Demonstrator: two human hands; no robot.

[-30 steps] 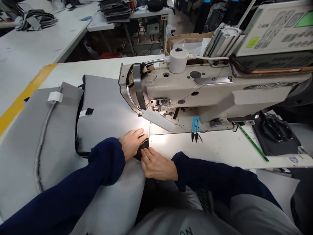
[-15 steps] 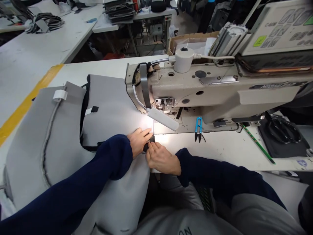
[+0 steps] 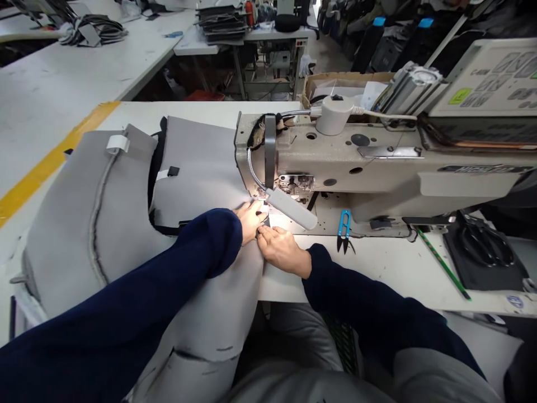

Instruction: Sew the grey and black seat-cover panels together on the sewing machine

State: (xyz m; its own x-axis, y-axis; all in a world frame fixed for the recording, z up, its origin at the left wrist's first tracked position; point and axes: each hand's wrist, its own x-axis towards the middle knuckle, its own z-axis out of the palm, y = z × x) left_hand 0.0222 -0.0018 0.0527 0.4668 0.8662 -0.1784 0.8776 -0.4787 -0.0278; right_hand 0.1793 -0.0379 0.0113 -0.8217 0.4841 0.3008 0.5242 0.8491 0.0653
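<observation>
A large grey padded fabric piece (image 3: 201,151) with black edging lies across the sewing machine's bed and hangs over the table's front edge. My left hand (image 3: 250,221) rests on its right edge close beside the needle area, fingers stretched out and pressing down. Just to the right and nearer to me, my right hand (image 3: 282,247) is closed in a pinch on the same edge, where a bit of dark trim shows between the hands. The sewing machine (image 3: 377,151) stands behind them, its small lamp (image 3: 292,208) shining on the spot. The needle itself is hard to make out.
Blue thread snips (image 3: 344,230) lie on the machine bed to the right. Farther right are a green striped stick (image 3: 443,263) and black scissors (image 3: 486,240). A control panel (image 3: 490,78) rises at the back right. Yellow tape (image 3: 54,159) marks the table on the left.
Both hands have moved a little away from me with the fabric edge, closer under the lamp. The view has shifted, so the machine sits farther right.
</observation>
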